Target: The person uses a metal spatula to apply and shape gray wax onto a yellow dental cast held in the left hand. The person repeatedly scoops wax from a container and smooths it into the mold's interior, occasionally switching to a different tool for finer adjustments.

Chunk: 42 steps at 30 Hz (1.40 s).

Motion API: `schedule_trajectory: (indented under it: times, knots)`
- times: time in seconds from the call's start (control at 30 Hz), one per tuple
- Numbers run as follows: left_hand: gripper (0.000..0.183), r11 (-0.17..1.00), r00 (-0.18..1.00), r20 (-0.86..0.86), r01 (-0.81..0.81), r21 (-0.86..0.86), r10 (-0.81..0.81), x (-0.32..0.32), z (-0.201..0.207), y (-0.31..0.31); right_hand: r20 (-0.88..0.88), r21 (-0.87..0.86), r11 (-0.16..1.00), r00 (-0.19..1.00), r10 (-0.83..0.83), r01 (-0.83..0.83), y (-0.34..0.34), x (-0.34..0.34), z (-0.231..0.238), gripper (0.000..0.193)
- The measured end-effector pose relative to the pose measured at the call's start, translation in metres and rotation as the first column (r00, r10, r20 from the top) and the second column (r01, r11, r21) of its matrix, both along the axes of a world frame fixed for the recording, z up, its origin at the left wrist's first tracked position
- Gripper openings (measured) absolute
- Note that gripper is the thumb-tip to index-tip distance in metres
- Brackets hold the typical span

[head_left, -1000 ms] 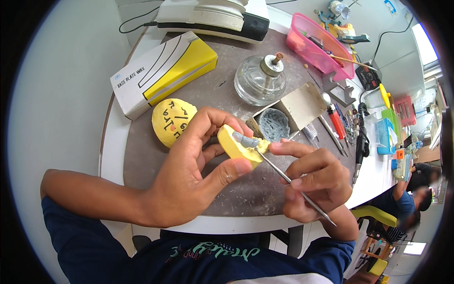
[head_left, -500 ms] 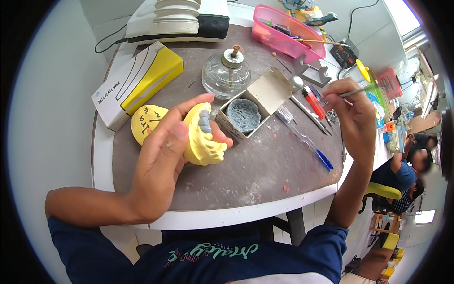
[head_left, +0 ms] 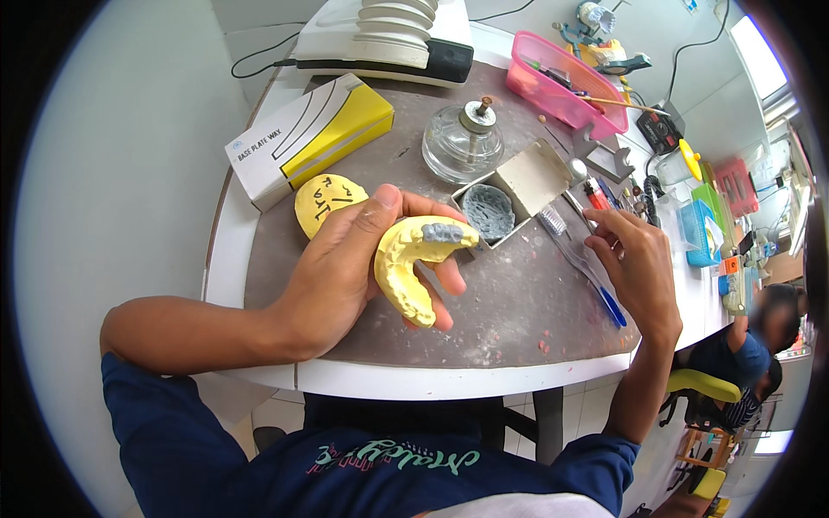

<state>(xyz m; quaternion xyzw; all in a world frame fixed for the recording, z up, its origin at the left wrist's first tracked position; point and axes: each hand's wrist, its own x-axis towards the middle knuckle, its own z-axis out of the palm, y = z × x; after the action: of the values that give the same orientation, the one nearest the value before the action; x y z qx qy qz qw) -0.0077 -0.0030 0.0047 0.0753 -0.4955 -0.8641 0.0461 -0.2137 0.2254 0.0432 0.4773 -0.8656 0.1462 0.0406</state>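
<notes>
Cast (head_left: 389, 268), yellow and horseshoe-shaped, is clamped mid-frame in the head view by the left hand (head_left: 332, 276). Right of centre, a metal tool (head_left: 573, 204), slanted down rightward, is placed just beside the bent fingertips of the right hand (head_left: 641, 268); whether it is gripped cannot be told. Legible print is seen on the upper-left box (head_left: 302, 138), handwriting on the yellow disc (head_left: 322, 200).

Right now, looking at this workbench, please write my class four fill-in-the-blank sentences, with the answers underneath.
1. The left hand holds a horseshoe-shaped cast that is mainly ____ in colour.
2. The patch on that cast is coloured ____.
3. The hand nearer the toothbrush is the person's ____.
4. The mesh-sided basket at the back of the bench is coloured ____.

Missing words: yellow; gray; right; pink.
</notes>
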Motion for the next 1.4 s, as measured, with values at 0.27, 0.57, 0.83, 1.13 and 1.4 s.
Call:
schedule_trajectory:
  times: [0.27,0.57,0.83,1.13,1.4]
  knots:
    - [0.059,0.994,0.998,0.031,0.045,0.095,-0.048,0.000,0.001,0.001,-0.004,-0.040,0.999,1.000,-0.029,0.029,0.008,0.015,0.000,0.016]
    - [0.059,0.993,0.996,0.063,0.051,0.111,-0.058,0.001,0.000,0.001,0.022,-0.029,0.999,0.999,0.029,-0.028,0.013,0.022,-0.008,0.012]
    - [0.057,0.990,0.995,0.077,0.056,0.133,-0.067,-0.001,0.002,0.004,-0.052,-0.125,0.992,0.999,0.008,-0.014,0.011,0.013,-0.003,0.008]
    - [0.063,0.992,0.991,0.063,0.120,0.026,-0.122,-0.001,0.005,0.000,-0.047,-0.179,0.981,0.996,-0.081,0.072,0.003,-0.044,0.008,0.013]
    - [0.060,0.959,1.000,-0.017,-0.011,-0.285,0.007,0.007,0.019,0.009,0.094,-0.048,0.997,0.994,0.061,-0.057,-0.014,-0.033,0.010,0.012]
